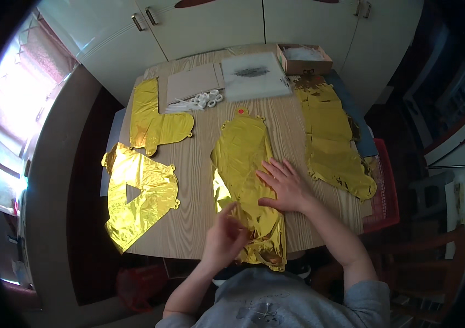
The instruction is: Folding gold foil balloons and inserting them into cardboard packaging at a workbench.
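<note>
A flat, uninflated gold foil balloon (243,147) lies lengthwise in front of me, with a red dot on its top tab. Its near end is crumpled at the table edge. My right hand (284,188) rests flat on its right side, fingers spread. Over its lower left part is my left hand (226,235), fingers bent and blurred, so I cannot tell if they grip the foil. On the left are an L-shaped gold foil balloon (153,123) and one with a triangular hole (150,180). Another long gold foil balloon (331,136) lies on the right.
At the back of the wooden table (186,218) are a cardboard sheet (194,82), a clear-wrapped flat pack (254,85) and an open box (304,66). Several white rings (210,98) and thin white sticks (180,106) lie together. A red basket (388,186) stands beyond the right edge.
</note>
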A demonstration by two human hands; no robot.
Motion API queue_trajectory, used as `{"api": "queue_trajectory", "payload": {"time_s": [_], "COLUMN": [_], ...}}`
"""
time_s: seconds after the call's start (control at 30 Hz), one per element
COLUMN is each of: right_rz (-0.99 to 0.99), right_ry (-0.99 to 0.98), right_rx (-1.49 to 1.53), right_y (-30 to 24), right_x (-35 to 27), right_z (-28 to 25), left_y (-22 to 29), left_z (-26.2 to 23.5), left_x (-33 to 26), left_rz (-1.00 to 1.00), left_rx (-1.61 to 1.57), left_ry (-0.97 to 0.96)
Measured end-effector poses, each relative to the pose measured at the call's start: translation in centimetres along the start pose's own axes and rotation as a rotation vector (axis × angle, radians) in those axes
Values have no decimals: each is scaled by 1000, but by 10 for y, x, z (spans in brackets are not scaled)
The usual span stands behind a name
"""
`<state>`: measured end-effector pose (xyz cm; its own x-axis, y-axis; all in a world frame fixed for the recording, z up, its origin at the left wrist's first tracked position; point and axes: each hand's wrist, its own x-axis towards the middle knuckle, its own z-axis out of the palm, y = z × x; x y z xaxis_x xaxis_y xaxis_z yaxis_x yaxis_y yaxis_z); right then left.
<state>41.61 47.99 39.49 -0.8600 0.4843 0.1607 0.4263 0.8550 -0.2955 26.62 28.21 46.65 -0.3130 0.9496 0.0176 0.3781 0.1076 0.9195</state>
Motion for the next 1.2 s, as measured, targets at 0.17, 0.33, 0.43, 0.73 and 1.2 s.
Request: {"api": "queue_trajectory", "payload": {"time_s": [0.17,0.33,0.43,0.73,1.2], "right_rz": [-11,113,104,-6,-98], "right_ry": [313,216,135,125,204], "right_rx": [355,543,583,345,278], "right_y": [10,-9,-16,-15,-17], "right_x": [-3,-3,-3,-5,-4], "right_z": [13,-6,-8,8,12], "left_y": [-2,-10,-11,-8,-89], "left_z": [36,51,53,29,-47], "left_x": [15,27,31,41,160], "left_rz": [289,414,433,478,329], "left_rx": [272,365,392,479,848], "left_ry": [-78,-118,-101,-118,-314]}}
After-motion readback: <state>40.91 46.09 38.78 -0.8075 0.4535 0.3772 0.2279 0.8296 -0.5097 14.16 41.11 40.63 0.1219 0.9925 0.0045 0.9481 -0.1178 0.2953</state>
